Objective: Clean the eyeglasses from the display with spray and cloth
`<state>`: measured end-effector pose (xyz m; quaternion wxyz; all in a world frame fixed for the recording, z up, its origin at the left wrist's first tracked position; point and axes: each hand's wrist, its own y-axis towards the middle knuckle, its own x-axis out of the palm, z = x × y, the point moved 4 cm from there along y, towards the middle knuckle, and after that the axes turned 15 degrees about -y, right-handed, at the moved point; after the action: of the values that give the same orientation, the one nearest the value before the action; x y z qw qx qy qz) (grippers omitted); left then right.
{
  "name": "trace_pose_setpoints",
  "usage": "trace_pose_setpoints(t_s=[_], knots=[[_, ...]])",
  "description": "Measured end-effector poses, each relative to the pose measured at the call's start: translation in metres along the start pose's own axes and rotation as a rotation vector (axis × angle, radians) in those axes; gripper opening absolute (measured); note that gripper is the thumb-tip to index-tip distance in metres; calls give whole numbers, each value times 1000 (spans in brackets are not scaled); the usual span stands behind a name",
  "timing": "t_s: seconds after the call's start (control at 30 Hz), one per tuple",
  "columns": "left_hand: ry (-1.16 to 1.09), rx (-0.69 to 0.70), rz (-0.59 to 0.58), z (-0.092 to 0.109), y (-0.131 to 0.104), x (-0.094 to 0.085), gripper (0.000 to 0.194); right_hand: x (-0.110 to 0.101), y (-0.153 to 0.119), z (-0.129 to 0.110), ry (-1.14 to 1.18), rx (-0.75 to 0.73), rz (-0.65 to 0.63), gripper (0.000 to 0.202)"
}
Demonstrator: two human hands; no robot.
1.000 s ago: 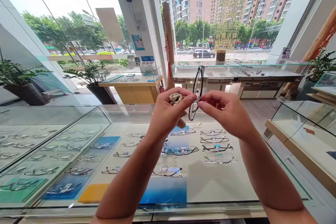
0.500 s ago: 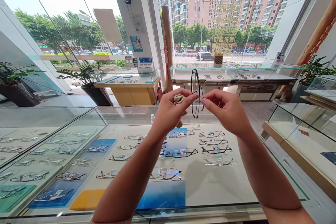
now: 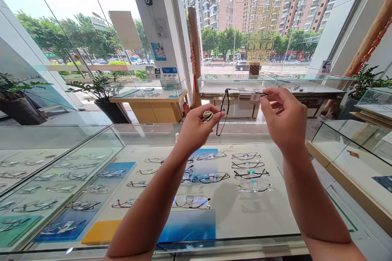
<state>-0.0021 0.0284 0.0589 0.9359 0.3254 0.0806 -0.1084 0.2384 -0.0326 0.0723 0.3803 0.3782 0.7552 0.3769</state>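
A pair of dark, thin-rimmed eyeglasses (image 3: 227, 104) is held up over the glass display case, its front turned edge-on. My left hand (image 3: 199, 126) pinches the frame near the bridge between thumb and fingers, with a bunched beige cloth (image 3: 207, 116) also tucked in that hand. One temple arm stretches out to the right, and my right hand (image 3: 284, 116) grips its far end between thumb and forefinger. A small pale tag (image 3: 255, 97) hangs on that arm beside the right fingertips. Whether the other temple is folded, I cannot tell.
Beneath my arms stands the glass display case (image 3: 257, 220), with several eyeglasses (image 3: 211, 177) in rows inside, a blue card (image 3: 190, 226) and a yellow card (image 3: 101, 232). Another glass case (image 3: 352, 151) is at the right. Further counters (image 3: 165, 108) stand by the windows.
My right hand has moved right and up, and the temple arm now extends out with its tag showing. The left hand has shifted slightly left, tilting the frame.
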Motion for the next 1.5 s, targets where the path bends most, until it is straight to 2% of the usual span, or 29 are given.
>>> trace_pose_setpoints(t_s=[0.17,0.3,0.4,0.7,0.93,1.07,1.2,1.3,1.5], knots=[[4,10,1,0,1,2,28,4,0,-3,87,-7,-3,29],[-99,-23,74,-2,0,3,25,15,-9,-15,88,-61,-92,16],[-138,-28,99,0,-1,4,22,23,-15,-25,52,-125,-114,18],[-182,19,20,3,-3,13,25,35,-16,-20,8,-76,-107,48],[-203,57,-2,-2,-5,20,25,39,-17,-19,-3,-67,-137,38],[-255,46,83,-2,-3,16,24,41,-15,-13,-29,-50,-149,38],[-332,19,201,-4,-1,6,28,41,-13,-4,-46,-59,-142,49],[-411,33,253,-6,1,1,31,41,-12,-1,-121,-109,-163,41],[-456,62,309,-6,3,-2,30,49,-15,7,-231,-136,-405,31]])
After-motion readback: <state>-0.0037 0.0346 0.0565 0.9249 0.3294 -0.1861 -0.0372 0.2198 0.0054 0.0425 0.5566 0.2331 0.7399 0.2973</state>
